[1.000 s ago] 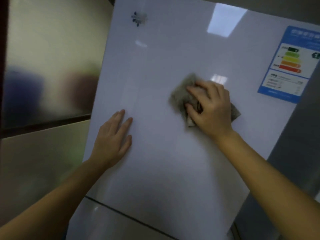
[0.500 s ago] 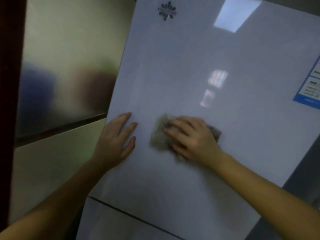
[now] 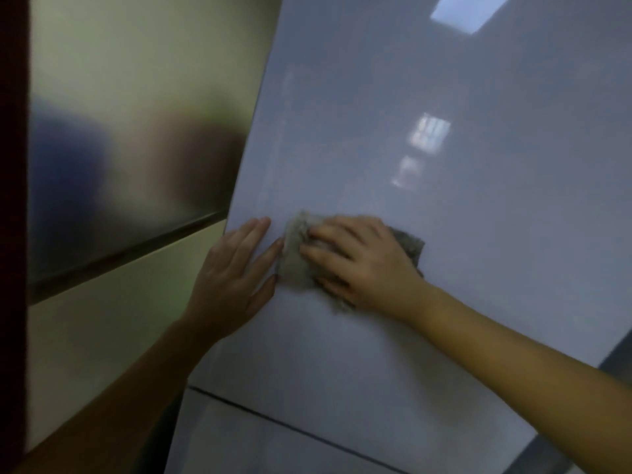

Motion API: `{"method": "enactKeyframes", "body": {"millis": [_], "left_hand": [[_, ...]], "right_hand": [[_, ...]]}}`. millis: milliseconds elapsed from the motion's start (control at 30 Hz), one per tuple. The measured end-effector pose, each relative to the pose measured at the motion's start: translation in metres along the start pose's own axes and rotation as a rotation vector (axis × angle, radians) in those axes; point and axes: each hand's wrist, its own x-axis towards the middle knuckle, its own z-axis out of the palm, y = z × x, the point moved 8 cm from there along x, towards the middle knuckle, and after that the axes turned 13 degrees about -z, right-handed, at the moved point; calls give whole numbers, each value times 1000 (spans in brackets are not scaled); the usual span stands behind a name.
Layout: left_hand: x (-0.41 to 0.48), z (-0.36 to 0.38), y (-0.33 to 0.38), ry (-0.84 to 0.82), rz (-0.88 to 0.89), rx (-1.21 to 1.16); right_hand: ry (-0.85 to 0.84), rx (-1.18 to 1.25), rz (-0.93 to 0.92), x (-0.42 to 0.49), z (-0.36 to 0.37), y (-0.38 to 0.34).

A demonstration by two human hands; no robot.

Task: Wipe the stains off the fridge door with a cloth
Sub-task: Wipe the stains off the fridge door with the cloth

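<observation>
Palm-down right hand (image 3: 362,265) presses cloth (image 3: 295,260).

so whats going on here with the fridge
A person is wiping a glossy white fridge door with a grey cloth. The right hand presses the cloth flat against the door, near its left edge. The left hand lies open and flat on the door right beside the cloth, its fingertips about touching it, as if to steady the door. The picture is too blurred to tell whether any stains are left.
</observation>
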Motion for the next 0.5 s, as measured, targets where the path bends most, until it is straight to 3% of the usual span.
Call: {"method": "enactKeyframes", "body": {"millis": [133, 367, 500], "left_hand": [[-3, 1, -3, 19, -18, -2], [-4, 3, -6, -2, -32, -29], [-5, 4, -8, -11, -46, -45]], "right_hand": [[-26, 0, -42, -4, 2, -4], [178, -208, 405, 24, -59, 108], [159, -159, 380, 56, -37, 99]]}}
